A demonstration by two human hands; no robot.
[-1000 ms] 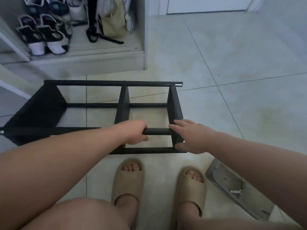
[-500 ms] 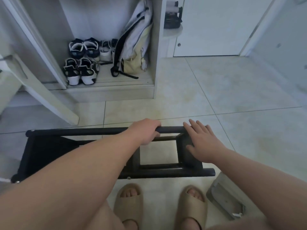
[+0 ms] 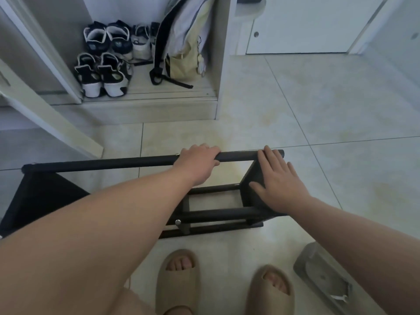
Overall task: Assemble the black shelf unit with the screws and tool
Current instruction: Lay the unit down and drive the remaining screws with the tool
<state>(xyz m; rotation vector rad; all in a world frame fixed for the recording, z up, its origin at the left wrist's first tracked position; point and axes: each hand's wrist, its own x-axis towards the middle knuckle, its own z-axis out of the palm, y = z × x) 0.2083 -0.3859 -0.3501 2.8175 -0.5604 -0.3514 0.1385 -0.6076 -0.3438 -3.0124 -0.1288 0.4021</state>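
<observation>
- The shelf (image 3: pixel 113 163) is a black frame of round tubes and flat cross-pieces. It lies on the pale floor (image 3: pixel 318 110) in the near middle, just beyond the person's feet.
- Its finish is matt and dark. The long far tube runs left to right, and shorter bars cross below it.
- A black panel (image 3: pixel 45 201) closes the left end. A second flat panel (image 3: pixel 250 176) stands at the right end.
- A small silver screw (image 3: pixel 178 222) shows on a near bar, beside an upright cross-piece.
- The left hand (image 3: pixel 200 164) grips the far tube, with its fingers curled over the top.
- The right hand (image 3: pixel 279 180) lies flat on the right panel with fingers straight and spread, grasping nothing. Its fingertips reach the end of the far tube.
- The floor is large glossy tiles with thin dark joints.
- Two beige foam slippers (image 3: pixel 179 280) are on the feet at the near edge.
- A grey plastic tray (image 3: pixel 318 276) lies near right.
- Far left, an open cupboard holds black-and-white shoes (image 3: pixel 102 73) and a hanging cloth bag (image 3: pixel 184 42).
</observation>
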